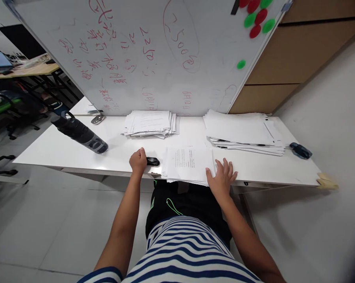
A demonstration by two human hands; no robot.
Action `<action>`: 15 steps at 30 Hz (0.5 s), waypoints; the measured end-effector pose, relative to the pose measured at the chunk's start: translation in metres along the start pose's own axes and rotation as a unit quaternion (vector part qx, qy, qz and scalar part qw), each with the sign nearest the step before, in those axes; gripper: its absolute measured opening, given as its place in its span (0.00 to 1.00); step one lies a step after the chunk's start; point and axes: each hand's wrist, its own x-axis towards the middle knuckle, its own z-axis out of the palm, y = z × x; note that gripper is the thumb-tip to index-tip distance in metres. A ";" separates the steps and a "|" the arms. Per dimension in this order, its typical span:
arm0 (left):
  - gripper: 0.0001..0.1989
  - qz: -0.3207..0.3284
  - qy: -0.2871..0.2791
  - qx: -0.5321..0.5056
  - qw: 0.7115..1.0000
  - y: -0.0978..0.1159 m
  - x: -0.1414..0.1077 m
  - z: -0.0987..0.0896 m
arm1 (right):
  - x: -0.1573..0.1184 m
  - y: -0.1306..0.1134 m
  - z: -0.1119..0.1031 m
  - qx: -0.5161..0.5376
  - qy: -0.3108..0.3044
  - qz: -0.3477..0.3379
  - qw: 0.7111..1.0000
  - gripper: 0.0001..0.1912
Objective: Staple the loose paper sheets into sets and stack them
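Note:
On the white desk near its front edge, my left hand point(138, 160) is closed, thumb on top, around one end of what looks like a black stapler point(153, 161). The stapler's other end points right, toward a stack of printed sheets point(189, 163). My right hand point(222, 177) lies at the right edge of that stack, fingers spread on the desk and thumb against the paper. A few lower sheets stick out unevenly at the front. The part of the stapler inside my left hand is hidden.
Behind are a smaller paper pile point(149, 122) and a larger one point(242, 127). A dark bottle point(81, 133) and a computer mouse point(98, 119) stand left; sunglasses point(301, 151) lie right. A whiteboard point(136, 59) with magnets rises at the back, beside cardboard boxes point(283, 55).

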 end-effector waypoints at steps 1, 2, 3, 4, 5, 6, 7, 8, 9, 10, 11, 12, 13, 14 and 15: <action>0.25 0.000 -0.001 0.001 1.000 0.000 0.000 0.000 | 0.001 0.001 0.000 0.004 0.009 0.006 1.000 0.28; 0.25 0.000 -0.003 0.002 1.000 0.000 0.000 0.000 | 0.004 0.004 -0.001 0.009 0.021 0.012 1.000 0.29; 0.25 0.001 -0.002 0.002 1.000 0.001 0.000 -0.001 | 0.007 0.008 -0.001 0.013 0.035 0.017 0.999 0.29; 0.25 0.002 -0.001 0.001 1.000 0.001 0.000 -0.001 | 0.011 0.013 -0.001 0.019 0.052 0.019 0.998 0.29; 0.25 0.003 0.001 0.000 1.000 0.001 0.000 -0.001 | 0.015 0.018 -0.001 0.025 0.069 0.018 0.997 0.29; 0.25 0.003 0.002 -0.001 1.000 0.001 0.000 -0.001 | 0.019 0.024 0.000 0.030 0.084 0.014 0.996 0.29; 0.25 0.002 0.002 0.000 1.000 0.002 0.000 -0.002 | 0.022 0.030 0.001 0.034 0.095 0.009 0.995 0.28; 0.25 -0.001 0.000 0.002 1.000 0.002 0.000 -0.002 | 0.025 0.035 0.003 0.035 0.100 0.003 0.994 0.27; 0.25 -0.004 -0.002 0.006 1.000 0.002 0.000 -0.002 | 0.028 0.039 0.005 0.033 0.098 -0.004 0.995 0.25; 0.25 -0.005 -0.004 0.012 1.000 0.003 0.000 -0.002 | 0.029 0.042 0.007 0.026 0.093 -0.010 0.995 0.23; 0.25 -0.002 -0.006 0.023 1.000 0.003 0.000 -0.002 | 0.029 0.044 0.009 0.018 0.086 -0.014 0.996 0.21; 0.24 0.006 -0.005 0.039 0.999 0.004 -0.001 -0.002 | 0.029 0.044 0.011 0.011 0.081 -0.017 0.997 0.20; 0.24 0.019 0.000 0.062 0.998 0.005 -0.001 -0.002 | 0.029 0.044 0.012 0.006 0.079 -0.017 0.997 0.19; 0.23 0.038 0.008 0.091 0.995 0.005 -0.002 -0.002 | 0.028 0.044 0.013 0.002 0.078 -0.015 0.997 0.18; 0.22 0.060 0.018 0.122 0.991 0.006 -0.003 -0.003 | 0.028 0.043 0.014 0.001 0.080 -0.012 0.997 0.18</action>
